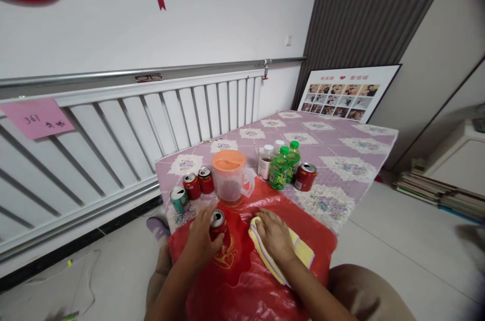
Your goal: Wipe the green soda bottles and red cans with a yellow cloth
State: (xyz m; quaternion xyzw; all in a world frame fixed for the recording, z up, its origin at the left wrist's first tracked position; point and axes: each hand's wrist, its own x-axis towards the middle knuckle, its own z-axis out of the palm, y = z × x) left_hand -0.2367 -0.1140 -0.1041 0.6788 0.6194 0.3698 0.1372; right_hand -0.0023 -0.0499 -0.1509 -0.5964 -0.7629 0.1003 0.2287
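My left hand (201, 240) is wrapped round the side of a red drink can (219, 220), which stands upright with its top opened. Under it lies a shiny red plastic sheet (250, 293) with a gold print. To the right, my right hand (276, 237) presses on a folded yellow cloth (304, 254) with pale edging, its fingers curled over the cloth's far left end. Just beyond both hands stands a clear plastic pitcher (228, 187) with an orange lid.
Left of the pitcher stand a green can (179, 200) and two red cans (192, 187). On its right are two green-capped bottles (279, 172), white-capped bottles (265, 163) and another red can (305, 177). A radiator (151, 126) borders the flowered tablecloth (348, 146); a photo board (341, 93) leans behind.
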